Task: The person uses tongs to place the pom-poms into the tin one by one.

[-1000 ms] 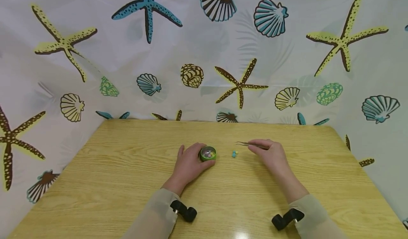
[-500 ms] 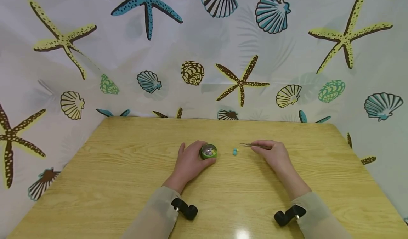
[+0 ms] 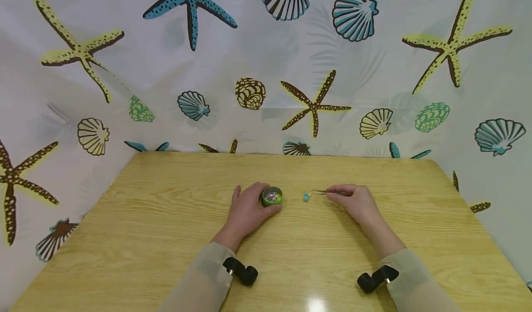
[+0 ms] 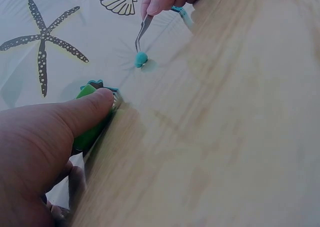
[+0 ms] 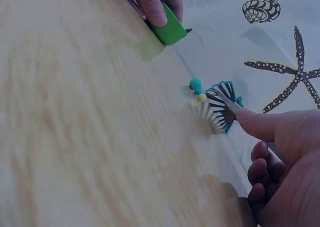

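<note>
My left hand (image 3: 248, 212) grips a small round green container (image 3: 272, 203) standing on the table, its thumb on the near side. Small pale, pink and yellow pieces lie inside it. To its right are two little blue balls (image 3: 305, 198) and a smaller yellow ball (image 5: 202, 97), close together on the wood. My right hand (image 3: 353, 203) pinches a pair of bent-tipped tweezers (image 3: 332, 192) between thumb and fingers. The tweezer tips are at the yellow ball; whether they clasp it I cannot tell. In the left wrist view, a blue ball (image 4: 141, 58) hides the yellow one.
The wooden table (image 3: 166, 256) extends around both hands. A white cloth (image 3: 232, 62) printed with starfish and shells hangs behind it and at both sides. Each sleeve carries a black wrist mount (image 3: 241, 271).
My right hand first drew the tweezers slightly right, then brought the tips down and left to the yellow ball. The left hand still holds the green container. The head view has tilted slightly.
</note>
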Motion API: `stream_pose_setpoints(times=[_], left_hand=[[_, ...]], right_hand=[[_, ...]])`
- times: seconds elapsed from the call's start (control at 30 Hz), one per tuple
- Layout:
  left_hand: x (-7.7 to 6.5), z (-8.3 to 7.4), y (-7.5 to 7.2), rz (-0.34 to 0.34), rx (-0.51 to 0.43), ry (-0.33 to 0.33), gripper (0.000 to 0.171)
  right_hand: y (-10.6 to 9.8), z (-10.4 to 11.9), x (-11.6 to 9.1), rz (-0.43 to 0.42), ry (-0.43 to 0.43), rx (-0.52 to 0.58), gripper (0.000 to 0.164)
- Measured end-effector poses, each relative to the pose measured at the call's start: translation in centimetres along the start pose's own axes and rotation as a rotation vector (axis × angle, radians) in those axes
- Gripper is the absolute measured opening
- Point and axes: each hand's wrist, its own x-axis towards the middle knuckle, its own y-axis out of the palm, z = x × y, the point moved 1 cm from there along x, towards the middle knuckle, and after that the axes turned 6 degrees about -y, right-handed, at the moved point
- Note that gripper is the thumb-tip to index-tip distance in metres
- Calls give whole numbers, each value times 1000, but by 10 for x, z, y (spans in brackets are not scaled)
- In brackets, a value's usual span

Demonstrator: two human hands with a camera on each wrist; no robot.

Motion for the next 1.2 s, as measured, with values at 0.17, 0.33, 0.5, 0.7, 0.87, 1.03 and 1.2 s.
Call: stream_pose_setpoints(times=[0.17,0.33,0.5,0.7,0.87,1.03,1.2], left_hand=[[0,-1,-1,5,-2,-4,64],[0,-2,-1,2,-2,-3,63],[0,-1,-1,-2,-3,2,62],[0,-3,-2,-2,-6,3,61],[0,-2,-1,1,-6,1,61],[0,-2,-1,6,-7,-1,63],[-1,-2,-1,2,-12,4,62]], right_hand=[[1,0,1,-1,-17,-9,24],[2,0,1,-2,-34,-22,24],[3,0,1,-2,-50,-52,23],[3,0,0,-9,-65,-74,23],[4,0,1,-14,-62,-86,22],[4,-1,1,-15,-42,-86,22],[3,-2,1,-14,-25,-75,22]])
